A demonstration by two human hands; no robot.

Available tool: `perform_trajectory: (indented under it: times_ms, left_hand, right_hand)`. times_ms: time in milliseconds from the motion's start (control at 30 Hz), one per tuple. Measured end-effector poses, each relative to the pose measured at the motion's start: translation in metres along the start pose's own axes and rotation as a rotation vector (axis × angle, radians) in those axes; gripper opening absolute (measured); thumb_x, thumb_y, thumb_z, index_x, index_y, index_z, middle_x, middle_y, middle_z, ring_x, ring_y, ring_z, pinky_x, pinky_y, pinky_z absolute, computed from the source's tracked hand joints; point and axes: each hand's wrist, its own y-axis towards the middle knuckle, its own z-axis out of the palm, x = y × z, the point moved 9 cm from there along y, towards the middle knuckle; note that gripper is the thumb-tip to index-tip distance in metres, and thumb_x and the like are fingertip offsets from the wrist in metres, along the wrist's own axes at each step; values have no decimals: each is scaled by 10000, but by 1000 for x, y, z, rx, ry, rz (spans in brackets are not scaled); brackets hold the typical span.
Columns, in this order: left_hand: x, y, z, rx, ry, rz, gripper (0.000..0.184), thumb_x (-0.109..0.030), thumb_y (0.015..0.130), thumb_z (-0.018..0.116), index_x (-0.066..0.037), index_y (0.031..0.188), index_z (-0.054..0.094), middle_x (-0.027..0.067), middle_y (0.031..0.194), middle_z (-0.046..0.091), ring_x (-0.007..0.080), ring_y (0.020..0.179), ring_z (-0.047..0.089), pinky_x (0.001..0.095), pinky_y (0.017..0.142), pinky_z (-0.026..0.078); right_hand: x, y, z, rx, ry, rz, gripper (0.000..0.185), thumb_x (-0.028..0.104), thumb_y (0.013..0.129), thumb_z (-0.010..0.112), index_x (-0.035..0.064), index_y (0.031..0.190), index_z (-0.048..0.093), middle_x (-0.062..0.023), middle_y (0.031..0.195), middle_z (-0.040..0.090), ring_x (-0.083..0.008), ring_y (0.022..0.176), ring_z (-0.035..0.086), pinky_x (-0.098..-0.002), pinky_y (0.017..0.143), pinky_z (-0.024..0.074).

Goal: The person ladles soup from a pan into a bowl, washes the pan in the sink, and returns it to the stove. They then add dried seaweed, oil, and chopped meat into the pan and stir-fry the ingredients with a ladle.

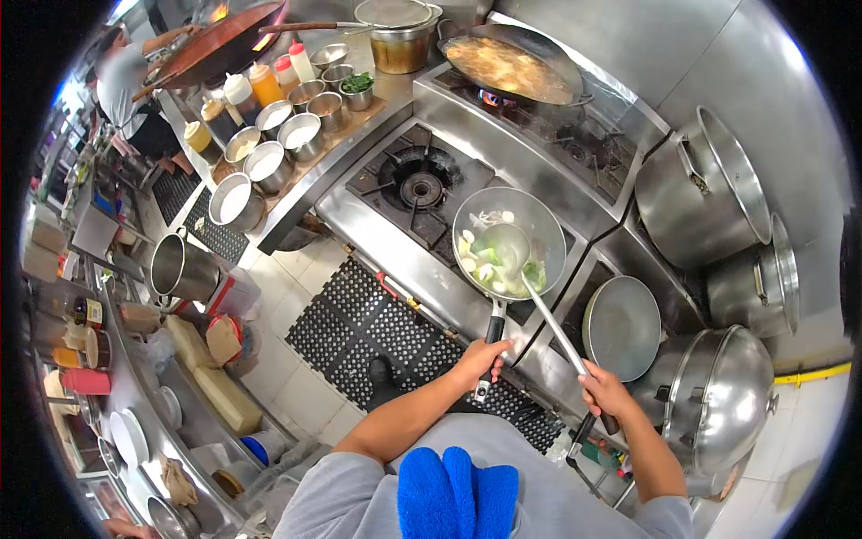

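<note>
My left hand (480, 364) is closed around the black handle of a frying pan (552, 216), which is over the right front part of the stove. Pale sliced pieces and green vegetables (485, 269) lie inside it. In my right hand (603, 391) is the long handle of a ladle (558, 334). The ladle's bowl rests down among the food in the pan, hiding part of it. Whether the pan touches the burner beneath cannot be made out.
A wok (512, 67) of bubbling liquid sits over a flame behind. An unlit burner (422, 187) is left of my pan, a second pan (621, 328) right. Stockpots (700, 202) line the right wall. Squeeze bottles (265, 83) and seasoning tins (267, 166) crowd the left counter. A person (126, 99) stands far left.
</note>
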Motion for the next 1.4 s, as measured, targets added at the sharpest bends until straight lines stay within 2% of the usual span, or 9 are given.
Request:
perform_trajectory:
  times_ms: [100, 333, 467, 500, 633, 867, 967, 1067, 1400]
  left_hand:
    - [-7, -4, -1, -23, 87, 2, 272, -231, 830, 673, -107, 780, 437, -18, 521, 427, 96, 386, 407, 266, 354, 354]
    - [-17, -9, -2, -60, 181, 19, 244, -183, 839, 644, -95, 711, 455, -3, 522, 448, 113, 381, 417, 279, 355, 369]
    - [-18, -6, -5, -68, 204, 29, 227, -148, 834, 622, -84, 692, 458, 4, 526, 451, 120, 392, 427, 284, 365, 384]
    - [-17, -5, -7, -71, 206, 28, 216, -135, 829, 615, -80, 691, 458, 5, 527, 452, 120, 396, 431, 286, 369, 389]
    - [-18, -1, -17, -67, 244, 51, 177, -132, 808, 598, -37, 704, 492, 23, 546, 467, 129, 427, 471, 306, 372, 407]
    - [-26, -24, -24, -70, 225, 91, 168, -93, 790, 569, -67, 670, 453, 26, 535, 463, 127, 420, 459, 300, 375, 403]
    - [-26, -36, -29, -21, 211, 107, 165, -90, 803, 572, -76, 714, 433, 12, 534, 450, 118, 420, 455, 289, 380, 399]
    - [-25, -52, -42, -32, 180, 124, 184, -90, 802, 570, -82, 683, 431, 8, 523, 439, 118, 405, 449, 285, 378, 398]
    - [-36, -169, -116, -199, 84, 262, 268, -113, 818, 568, -90, 594, 423, 16, 486, 439, 113, 395, 437, 278, 383, 396]
  right_hand:
    - [-2, -8, 11, 83, 127, 41, 434, 234, 963, 472, 127, 1377, 398, -8, 572, 433, -95, 368, 398, -239, 358, 344]
    - [11, -26, 17, 221, 389, 213, 442, 295, 969, 467, 153, 1371, 352, 0, 562, 409, -86, 371, 355, -243, 349, 326]
    - [19, -19, 33, 174, 387, 218, 395, 327, 970, 468, 145, 1306, 372, 11, 567, 402, -81, 389, 367, -265, 370, 346]
    - [24, -18, 41, 151, 327, 206, 285, 368, 981, 425, 195, 1205, 460, 29, 560, 376, -63, 368, 333, -248, 363, 309]
    - [32, -24, 44, 278, 500, 277, 399, 399, 978, 423, 218, 1335, 423, 60, 547, 321, -33, 366, 316, -229, 354, 289]
    - [30, -17, 64, 513, 828, 302, 450, 438, 979, 415, 202, 1361, 394, 78, 551, 319, -6, 358, 298, -213, 350, 287]
    - [50, -21, 65, 422, 662, 239, 373, 352, 979, 456, 174, 1307, 447, 69, 582, 347, -16, 397, 300, -215, 383, 297]
    - [53, -11, 61, 382, 477, 162, 359, 341, 979, 457, 164, 1292, 456, 52, 581, 363, -35, 396, 312, -229, 384, 310]
    - [124, -22, 117, 526, 230, 144, 364, 331, 988, 434, 153, 1305, 455, 40, 559, 367, -50, 370, 332, -237, 369, 307]
